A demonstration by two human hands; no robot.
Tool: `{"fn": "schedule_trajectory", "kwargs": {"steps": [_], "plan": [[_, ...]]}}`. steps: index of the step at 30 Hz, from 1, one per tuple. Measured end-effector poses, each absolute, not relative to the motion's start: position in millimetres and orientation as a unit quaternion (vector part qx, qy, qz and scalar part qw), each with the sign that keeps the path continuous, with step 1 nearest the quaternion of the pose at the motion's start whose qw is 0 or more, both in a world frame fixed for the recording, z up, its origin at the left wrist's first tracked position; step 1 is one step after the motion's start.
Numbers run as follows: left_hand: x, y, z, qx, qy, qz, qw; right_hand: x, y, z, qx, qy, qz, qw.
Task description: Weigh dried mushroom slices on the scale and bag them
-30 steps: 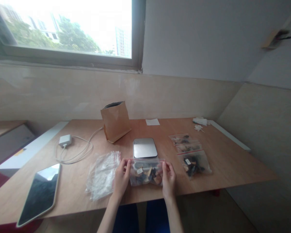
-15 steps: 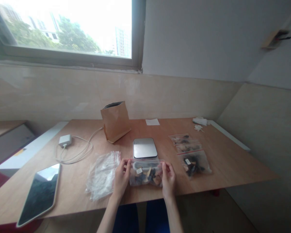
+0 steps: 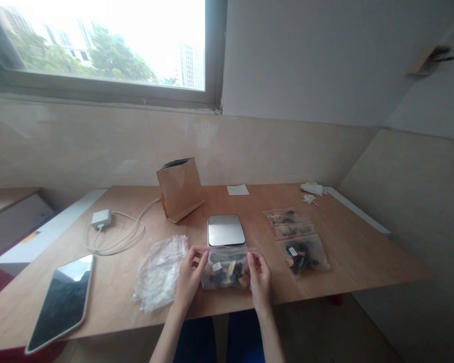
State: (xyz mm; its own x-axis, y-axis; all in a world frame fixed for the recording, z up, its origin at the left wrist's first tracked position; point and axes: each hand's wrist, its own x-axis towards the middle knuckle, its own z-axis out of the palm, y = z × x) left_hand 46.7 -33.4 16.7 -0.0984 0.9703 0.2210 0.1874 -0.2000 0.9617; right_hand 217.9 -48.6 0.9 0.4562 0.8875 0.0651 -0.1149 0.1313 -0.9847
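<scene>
A clear zip bag (image 3: 227,276) with dark and tan dried pieces and a small white label lies at the table's front edge. My left hand (image 3: 192,272) pinches its top left corner, and my right hand (image 3: 259,277) grips the top right corner. Just beyond the bag's upper edge sits a scale (image 3: 227,230) with a bare metal plate; the bag covers its near part. Left of my left hand is a pile of flat clear zip bags (image 3: 161,275). Several filled zip bags (image 3: 304,256) overlap to the right of my right hand.
An open brown paper bag (image 3: 180,190) stands behind the scale to the left. A tablet (image 3: 62,300) lies at the front left, near a white charger (image 3: 101,218) with its cable. White paper (image 3: 238,190) and crumpled white scraps (image 3: 312,189) lie along the back.
Both hands have shifted slightly inward along the bag's top edge, the right one more. The bag stays in front of the scale.
</scene>
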Motion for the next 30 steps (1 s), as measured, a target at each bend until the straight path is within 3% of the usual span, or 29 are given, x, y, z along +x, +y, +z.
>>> {"fn": "schedule_trajectory", "kwargs": {"steps": [20,30], "plan": [[45.0,-31.3,11.4,0.557,0.511,0.551,0.354,220.3,-49.3,-4.8,-0.537,-0.379,0.355,0.665],[44.5,-32.2,15.6,0.554,0.493,0.509,0.436,217.3,-50.7,-1.2,-0.519,-0.390,0.397,0.648]]}}
